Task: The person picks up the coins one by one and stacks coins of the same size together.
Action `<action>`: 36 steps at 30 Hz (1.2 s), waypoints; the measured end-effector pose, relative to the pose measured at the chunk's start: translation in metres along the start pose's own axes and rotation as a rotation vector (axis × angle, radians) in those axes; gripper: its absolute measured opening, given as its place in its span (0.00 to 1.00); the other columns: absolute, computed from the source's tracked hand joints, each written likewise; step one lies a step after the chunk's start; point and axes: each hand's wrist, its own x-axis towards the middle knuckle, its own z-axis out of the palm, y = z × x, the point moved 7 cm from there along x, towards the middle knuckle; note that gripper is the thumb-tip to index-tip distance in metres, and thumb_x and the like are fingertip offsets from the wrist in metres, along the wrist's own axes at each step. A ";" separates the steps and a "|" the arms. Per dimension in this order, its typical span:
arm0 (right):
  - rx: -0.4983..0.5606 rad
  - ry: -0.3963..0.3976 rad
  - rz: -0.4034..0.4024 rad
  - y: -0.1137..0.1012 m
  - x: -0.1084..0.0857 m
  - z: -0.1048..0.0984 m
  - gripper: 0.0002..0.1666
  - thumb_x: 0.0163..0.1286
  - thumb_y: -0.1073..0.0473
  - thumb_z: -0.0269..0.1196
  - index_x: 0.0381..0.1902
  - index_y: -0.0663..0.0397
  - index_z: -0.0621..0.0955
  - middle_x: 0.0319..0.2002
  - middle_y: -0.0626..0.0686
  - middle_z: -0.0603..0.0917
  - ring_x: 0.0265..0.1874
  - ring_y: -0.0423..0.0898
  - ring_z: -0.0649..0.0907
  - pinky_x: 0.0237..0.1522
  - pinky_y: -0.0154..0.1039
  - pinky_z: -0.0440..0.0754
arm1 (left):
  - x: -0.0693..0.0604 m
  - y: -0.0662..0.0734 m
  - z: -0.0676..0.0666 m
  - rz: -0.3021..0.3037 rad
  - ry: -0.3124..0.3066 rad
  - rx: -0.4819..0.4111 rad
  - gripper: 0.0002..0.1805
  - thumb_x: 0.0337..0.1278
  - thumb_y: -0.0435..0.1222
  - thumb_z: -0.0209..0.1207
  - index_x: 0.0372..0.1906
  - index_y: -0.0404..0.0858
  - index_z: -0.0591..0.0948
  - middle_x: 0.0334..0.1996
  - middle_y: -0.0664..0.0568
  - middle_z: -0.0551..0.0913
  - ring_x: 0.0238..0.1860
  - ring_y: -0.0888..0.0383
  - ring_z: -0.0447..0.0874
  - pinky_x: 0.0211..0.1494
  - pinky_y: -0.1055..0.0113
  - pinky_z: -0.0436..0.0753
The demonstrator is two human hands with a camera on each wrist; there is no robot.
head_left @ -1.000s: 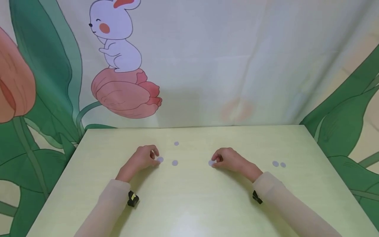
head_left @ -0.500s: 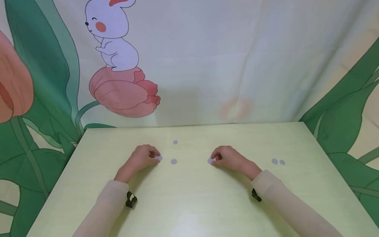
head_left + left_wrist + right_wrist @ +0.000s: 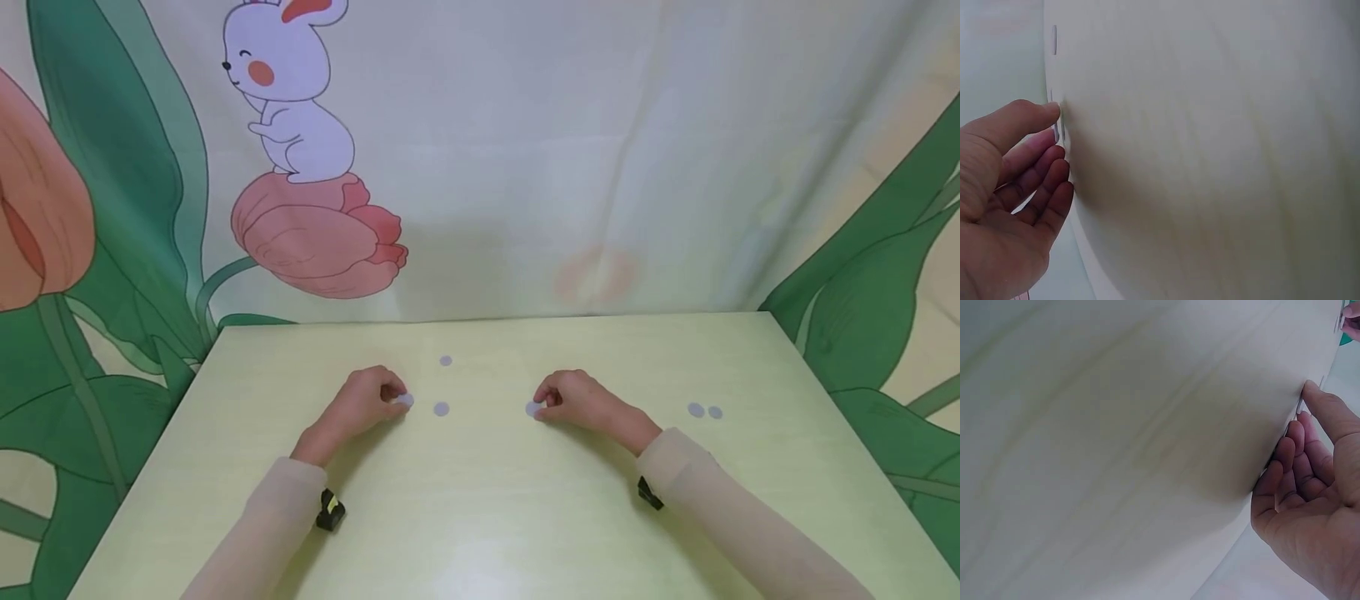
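Near the middle of the table, my left hand (image 3: 367,398) has its thumb and index finger at the edges of a small flat lilac-grey disc (image 3: 407,400), pinching it on the tabletop. Opposite it, my right hand (image 3: 583,400) pinches a similar disc (image 3: 532,409) in the same way, its fingertips covering part of it. Between the hands lies another disc (image 3: 441,409), close to the left one. In the left wrist view the thumb and fingers (image 3: 1050,112) touch the table surface, and the held disc shows only as a thin edge.
A smaller disc (image 3: 446,361) lies farther back on the pale table (image 3: 480,492). Two more discs, one larger (image 3: 696,410) and one smaller (image 3: 716,412), lie side by side at the right. A printed curtain (image 3: 510,167) hangs behind the table's back edge.
The head view shifts slightly. Both hands stay in nearly the same place, while the left fingertips sit a little farther over their disc. The other discs have not moved.
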 end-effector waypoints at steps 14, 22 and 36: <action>-0.007 0.001 -0.026 -0.001 0.000 0.001 0.09 0.66 0.57 0.72 0.40 0.53 0.83 0.28 0.45 0.77 0.30 0.41 0.74 0.36 0.35 0.74 | 0.004 0.014 -0.005 0.005 0.045 -0.053 0.13 0.60 0.33 0.69 0.47 0.33 0.84 0.42 0.45 0.85 0.44 0.50 0.80 0.49 0.56 0.81; -0.014 -0.006 -0.040 -0.002 -0.002 0.000 0.10 0.67 0.57 0.71 0.39 0.53 0.81 0.28 0.45 0.77 0.29 0.40 0.74 0.36 0.34 0.73 | 0.003 0.020 -0.003 0.007 0.033 -0.103 0.15 0.59 0.33 0.68 0.49 0.33 0.83 0.44 0.45 0.85 0.47 0.49 0.81 0.49 0.57 0.83; -0.022 -0.006 -0.044 0.001 -0.001 0.000 0.10 0.67 0.57 0.71 0.38 0.55 0.81 0.28 0.46 0.78 0.30 0.41 0.74 0.36 0.34 0.74 | 0.003 0.044 0.002 0.044 0.034 -0.140 0.14 0.60 0.34 0.69 0.49 0.33 0.84 0.43 0.45 0.85 0.47 0.49 0.82 0.53 0.56 0.83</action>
